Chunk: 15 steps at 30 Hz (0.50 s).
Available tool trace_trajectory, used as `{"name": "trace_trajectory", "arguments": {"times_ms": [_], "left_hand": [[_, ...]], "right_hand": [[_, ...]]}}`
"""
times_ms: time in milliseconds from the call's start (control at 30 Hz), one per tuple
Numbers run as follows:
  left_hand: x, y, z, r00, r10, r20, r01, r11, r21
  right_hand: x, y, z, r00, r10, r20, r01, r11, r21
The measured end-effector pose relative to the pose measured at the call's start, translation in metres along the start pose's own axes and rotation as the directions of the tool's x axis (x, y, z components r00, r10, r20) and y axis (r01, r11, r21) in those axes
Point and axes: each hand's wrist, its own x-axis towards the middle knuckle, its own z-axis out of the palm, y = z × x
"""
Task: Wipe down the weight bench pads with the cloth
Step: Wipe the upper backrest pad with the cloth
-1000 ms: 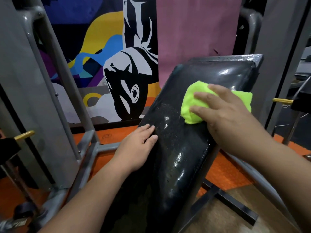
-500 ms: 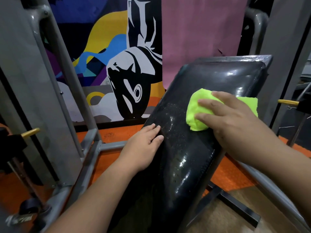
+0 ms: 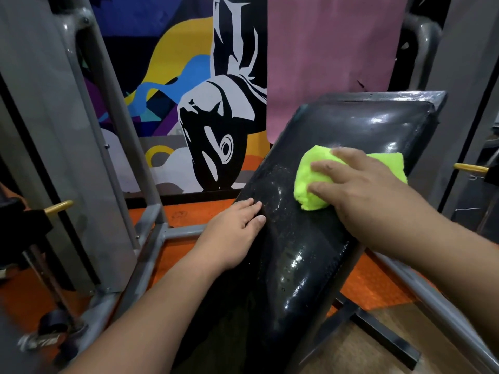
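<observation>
A black, glossy weight bench pad [image 3: 305,255] slopes up from the bottom centre to the upper right, speckled with wet droplets. A bright yellow-green cloth [image 3: 313,182] lies bunched on its upper half. My right hand [image 3: 361,193] presses flat on the cloth, fingers spread over it and pointing left. My left hand [image 3: 232,233] rests flat on the pad's left edge, lower down, fingers together, holding nothing.
Grey steel frame posts [image 3: 113,125] rise at the left, with a yellow-tipped pin [image 3: 58,207] sticking out. Another yellow pin [image 3: 469,167] is at the right. A black base bar [image 3: 378,336] lies on the orange and wood floor. A painted mural wall [image 3: 210,112] stands behind.
My right hand and the cloth have shifted slightly down and left on the pad. My left hand stays on the pad's edge.
</observation>
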Motion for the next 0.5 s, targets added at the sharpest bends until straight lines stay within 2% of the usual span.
{"name": "trace_trajectory", "arguments": {"times_ms": [133,233,367,433,500], "left_hand": [[0.0,0.0,0.0,1.0,-0.002,0.007,0.002,1.0,0.019],[0.0,0.0,0.0,1.0,0.011,-0.003,-0.011,1.0,0.025],[-0.002,-0.002,0.001,1.0,0.014,0.003,-0.015,0.999,0.031],[-0.001,-0.003,0.001,1.0,0.019,0.003,-0.019,1.0,0.02],[0.0,-0.004,0.002,1.0,0.015,-0.007,-0.015,1.0,0.015]], "right_hand": [[-0.001,-0.002,0.001,0.994,-0.103,0.035,0.103,0.995,-0.008],[0.006,-0.001,-0.002,0.999,-0.031,0.041,0.032,0.999,-0.014],[0.007,0.001,0.003,0.994,-0.107,0.037,0.108,0.994,-0.019],[0.013,0.006,-0.001,0.997,-0.061,0.045,0.061,0.998,0.001],[0.023,-0.001,0.001,0.996,-0.019,0.086,0.025,0.998,-0.065]]}}
